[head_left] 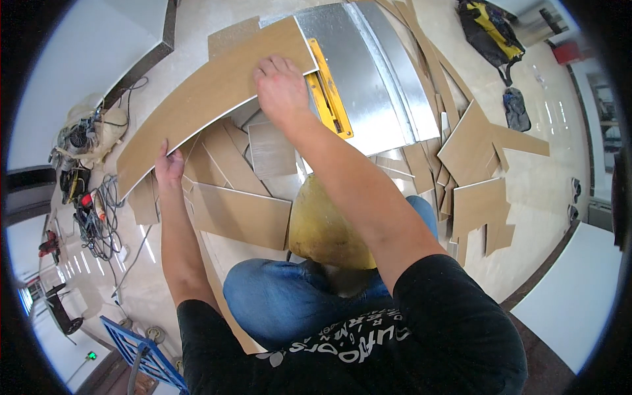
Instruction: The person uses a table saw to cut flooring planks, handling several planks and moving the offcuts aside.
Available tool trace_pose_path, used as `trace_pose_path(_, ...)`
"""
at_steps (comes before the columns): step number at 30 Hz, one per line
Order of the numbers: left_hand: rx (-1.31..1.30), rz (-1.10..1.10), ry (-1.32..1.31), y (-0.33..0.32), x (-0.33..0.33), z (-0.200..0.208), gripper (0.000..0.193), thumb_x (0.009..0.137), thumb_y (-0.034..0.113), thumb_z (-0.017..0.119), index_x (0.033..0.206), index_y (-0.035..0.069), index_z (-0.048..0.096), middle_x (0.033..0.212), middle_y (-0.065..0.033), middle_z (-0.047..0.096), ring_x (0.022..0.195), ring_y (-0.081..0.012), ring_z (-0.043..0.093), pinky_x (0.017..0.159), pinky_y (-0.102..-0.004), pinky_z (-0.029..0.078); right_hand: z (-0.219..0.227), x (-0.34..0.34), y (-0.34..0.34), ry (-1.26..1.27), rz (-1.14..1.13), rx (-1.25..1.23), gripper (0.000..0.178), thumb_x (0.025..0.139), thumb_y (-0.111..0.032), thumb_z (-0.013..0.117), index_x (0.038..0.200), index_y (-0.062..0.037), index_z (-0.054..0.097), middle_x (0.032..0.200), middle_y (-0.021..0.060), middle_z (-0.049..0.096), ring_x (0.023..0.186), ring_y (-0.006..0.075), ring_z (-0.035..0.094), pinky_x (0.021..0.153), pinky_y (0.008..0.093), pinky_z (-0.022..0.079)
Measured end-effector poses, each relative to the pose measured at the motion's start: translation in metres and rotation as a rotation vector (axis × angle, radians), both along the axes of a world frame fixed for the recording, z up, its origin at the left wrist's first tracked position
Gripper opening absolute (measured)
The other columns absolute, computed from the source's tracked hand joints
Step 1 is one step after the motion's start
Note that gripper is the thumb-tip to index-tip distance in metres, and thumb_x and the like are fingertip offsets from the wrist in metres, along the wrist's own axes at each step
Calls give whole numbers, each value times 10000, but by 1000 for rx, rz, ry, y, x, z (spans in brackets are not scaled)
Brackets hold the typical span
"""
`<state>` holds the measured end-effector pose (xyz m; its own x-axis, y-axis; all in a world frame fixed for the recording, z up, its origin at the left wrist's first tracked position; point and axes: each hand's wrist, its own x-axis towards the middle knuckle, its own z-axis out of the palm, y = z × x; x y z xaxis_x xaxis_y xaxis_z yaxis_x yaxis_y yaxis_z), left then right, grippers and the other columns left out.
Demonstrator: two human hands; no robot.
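Long tan board (210,99) spans both hands, its right end beside a yellow tool (328,95).
The left hand (170,166) grips the near edge toward the left end, its underside fingers hidden; the right hand (282,92) lies bent-fingered over the board near its right end, thumb out of sight, so whether it clamps or only presses I cannot tell. The board covers part of a silver metal sheet (368,72) and hides the tool's left side; its long axis runs from lower left to upper right, bowed by the lens. The worn yellow object (322,224) between the knees is half hidden by the right forearm. The contents of the black-and-yellow bag (490,29) are hard to make out.
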<state>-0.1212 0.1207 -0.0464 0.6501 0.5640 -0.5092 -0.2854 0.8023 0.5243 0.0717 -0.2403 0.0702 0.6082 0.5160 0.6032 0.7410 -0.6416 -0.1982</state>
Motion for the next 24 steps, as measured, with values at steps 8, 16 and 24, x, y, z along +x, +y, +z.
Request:
trace_pose_path(8,42,15,-3,-6,1,2,167,943,57,613,1104,16,597,1071,-106,688,932,-213,689,751,-273,595,0,1,-3,0,-1,32,172,764,-98,573,889,-82,691,1032,49,652,1102,232,563,975,359,432)
trace_pose_path(16,42,58,-11,-1,-2,-2,175,949,43,598,1123,21,588,1076,-102,684,946,-211,684,760,-284,602,0,0,-2,61,28,-26,235,824,-142,545,970,-55,707,1106,94,657,1175,250,539,1047,387,379)
trace_pose_path(24,57,41,-32,-17,5,-2,171,946,45,602,1114,14,591,1085,-109,684,953,-218,684,792,-287,600,-5,2,-10,62,27,-25,232,821,-141,549,976,-58,701,1121,86,651,1188,248,529,1048,384,377)
